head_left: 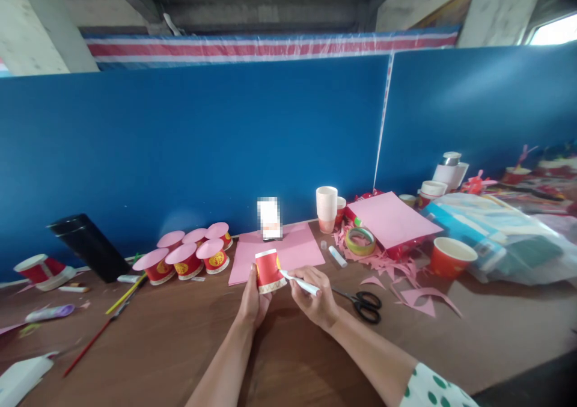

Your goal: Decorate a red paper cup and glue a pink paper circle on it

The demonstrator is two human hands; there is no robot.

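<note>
My left hand (253, 302) grips a red paper cup (269, 270) turned upside down, just above the brown table (180, 347). My right hand (314, 299) is closed round a white glue stick or pen (301, 282) whose tip touches the cup's right side. A pink paper sheet (293, 247) lies flat just behind the cup. Black-handled scissors (364, 305) lie right of my right hand.
Several red cups with pink paper lids (186, 257) stand at the left. A stack of white cups (326, 207), a tape roll (360, 240), a small glue stick (337, 255), pink scraps (419, 296), an open red cup (451, 257) and plastic bags (500, 232) fill the right. A blue partition (225, 142) backs the table.
</note>
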